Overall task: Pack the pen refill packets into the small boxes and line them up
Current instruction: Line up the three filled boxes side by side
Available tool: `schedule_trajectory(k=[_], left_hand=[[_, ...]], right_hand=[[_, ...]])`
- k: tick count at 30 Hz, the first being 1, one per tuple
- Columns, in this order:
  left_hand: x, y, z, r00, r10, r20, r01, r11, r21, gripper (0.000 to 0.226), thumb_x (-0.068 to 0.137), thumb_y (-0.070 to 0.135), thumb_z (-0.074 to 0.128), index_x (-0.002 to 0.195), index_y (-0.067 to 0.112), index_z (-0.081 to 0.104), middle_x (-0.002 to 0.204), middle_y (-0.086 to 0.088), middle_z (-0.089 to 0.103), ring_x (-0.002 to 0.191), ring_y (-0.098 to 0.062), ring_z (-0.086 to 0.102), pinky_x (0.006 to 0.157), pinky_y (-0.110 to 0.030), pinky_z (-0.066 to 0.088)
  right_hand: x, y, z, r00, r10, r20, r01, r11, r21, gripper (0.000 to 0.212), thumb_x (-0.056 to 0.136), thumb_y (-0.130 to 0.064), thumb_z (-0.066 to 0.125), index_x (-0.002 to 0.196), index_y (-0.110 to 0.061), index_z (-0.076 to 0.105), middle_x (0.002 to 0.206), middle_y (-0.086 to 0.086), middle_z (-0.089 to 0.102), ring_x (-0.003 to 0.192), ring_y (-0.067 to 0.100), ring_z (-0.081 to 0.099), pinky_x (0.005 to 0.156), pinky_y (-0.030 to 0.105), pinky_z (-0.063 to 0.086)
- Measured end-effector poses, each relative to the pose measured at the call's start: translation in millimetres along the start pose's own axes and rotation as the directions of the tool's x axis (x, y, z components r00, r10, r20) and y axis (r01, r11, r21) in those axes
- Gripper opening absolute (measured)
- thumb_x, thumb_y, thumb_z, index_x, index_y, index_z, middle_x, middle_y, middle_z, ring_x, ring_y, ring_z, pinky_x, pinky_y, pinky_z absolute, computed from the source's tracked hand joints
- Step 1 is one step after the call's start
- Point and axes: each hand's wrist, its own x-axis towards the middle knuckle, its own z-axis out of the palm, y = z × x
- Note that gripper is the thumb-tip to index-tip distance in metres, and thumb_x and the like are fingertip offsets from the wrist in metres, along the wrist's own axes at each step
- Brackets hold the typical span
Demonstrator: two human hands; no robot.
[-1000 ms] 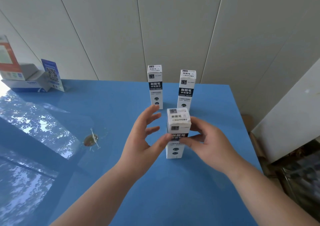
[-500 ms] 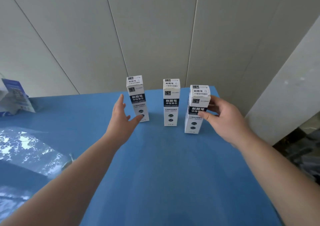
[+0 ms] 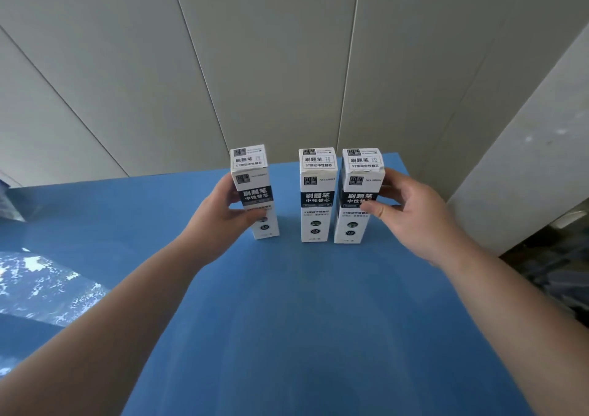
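Boxes, three in all, stand upright in a row near the far edge of a blue table (image 3: 287, 320), each white with a black band of print and a label on its closed top. The left box (image 3: 255, 192) stands apart from the other two; the middle box (image 3: 317, 196) and the right box (image 3: 358, 196) stand just beside each other, a thin gap between them at the base.

A person's left hand (image 3: 220, 215) grips the left box, thumb across its front face below the black band, fingers wrapped round its far side and mostly hidden. The right hand (image 3: 411, 211) holds the right box the same way: thumb pressed to the front at the black band, fingers curled round the right side near the top. Both bare forearms reach in from the bottom of the frame. Nothing touches the middle box.

Pale wall panels (image 3: 287, 65) rise behind the table. At the left, a glossy patch (image 3: 41, 288) of the surface reflects sky and leaves, and a blurred blue object (image 3: 9, 205) sits at the frame's edge.
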Motion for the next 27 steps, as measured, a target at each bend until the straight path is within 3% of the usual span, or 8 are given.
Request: schedule_trajectory(k=[3,5,12,15,19,24,27], left_hand=[[-5.9,6.4,9.0,0.998,0.030,0.053,-0.031,0.999,0.014,0.061,0.089,0.006,0.074,0.114,0.058,0.054,0.113,0.026,0.068,0.103,-0.002,0.069,0.081,-0.014,0.055],[-6.0,9.3,15.1,0.996,0.055,0.073,-0.056,0.998,0.013,0.061,0.089,0.005,0.074,0.117,0.056,0.053,0.114,0.025,0.068,0.105,-0.003,0.068,0.080,-0.009,0.052],[-0.2,15.0,25.4,0.988,0.090,0.128,-0.090,0.996,-0.010,0.054,0.089,0.003,0.073,0.132,0.029,0.054,0.118,0.021,0.068,0.120,-0.004,0.061,0.092,-0.023,0.056],[1.1,15.3,25.9,0.988,0.092,0.127,-0.091,0.996,-0.011,0.055,0.088,0.004,0.074,0.133,0.028,0.054,0.120,0.018,0.068,0.121,-0.005,0.061,0.094,-0.028,0.057],[1.1,16.6,26.8,0.988,0.084,0.128,-0.083,0.997,-0.010,0.054,0.088,0.005,0.075,0.131,0.032,0.055,0.118,0.022,0.068,0.118,-0.004,0.062,0.092,-0.023,0.056],[-2.7,22.1,30.1,0.990,0.077,0.120,-0.076,0.997,-0.009,0.056,0.088,0.007,0.076,0.130,0.037,0.055,0.116,0.027,0.068,0.111,0.000,0.065,0.085,-0.011,0.053],[-8.0,24.1,28.9,0.993,0.049,0.103,-0.047,0.999,-0.025,0.058,0.088,0.008,0.075,0.125,0.048,0.056,0.115,0.027,0.068,0.102,-0.001,0.071,0.086,-0.016,0.054]], right_hand=[[1.1,0.9,0.1,1.000,-0.001,0.017,0.001,1.000,0.005,0.057,0.091,-0.012,0.073,0.116,-0.062,0.058,0.120,-0.033,0.067,0.117,-0.012,0.059,0.082,0.001,0.046],[2.3,0.7,-0.9,1.000,-0.001,0.031,0.001,1.000,0.002,0.058,0.092,-0.013,0.073,0.115,-0.064,0.057,0.120,-0.033,0.067,0.118,-0.011,0.058,0.082,0.004,0.049],[3.6,1.4,-0.2,0.999,-0.007,0.033,0.006,1.000,0.009,0.055,0.091,-0.011,0.073,0.116,-0.058,0.060,0.119,-0.031,0.068,0.116,-0.011,0.059,0.083,0.001,0.044],[3.8,0.4,-0.2,0.999,-0.004,0.034,0.004,1.000,0.011,0.055,0.091,-0.012,0.073,0.115,-0.059,0.060,0.119,-0.032,0.068,0.115,-0.013,0.059,0.083,0.000,0.043],[4.3,-0.7,0.2,0.999,-0.002,0.039,0.002,1.000,-0.001,0.055,0.091,-0.013,0.074,0.115,-0.060,0.059,0.118,-0.034,0.067,0.114,-0.014,0.059,0.082,-0.001,0.042],[7.8,0.3,3.6,0.999,0.009,0.051,-0.007,0.999,-0.032,0.053,0.092,-0.018,0.072,0.126,-0.055,0.056,0.122,-0.035,0.065,0.117,-0.013,0.057,0.091,0.015,0.043],[10.1,1.3,5.5,0.998,0.017,0.060,-0.016,1.000,-0.025,0.052,0.092,-0.017,0.073,0.128,-0.051,0.057,0.122,-0.034,0.066,0.118,-0.012,0.058,0.096,0.022,0.043]])
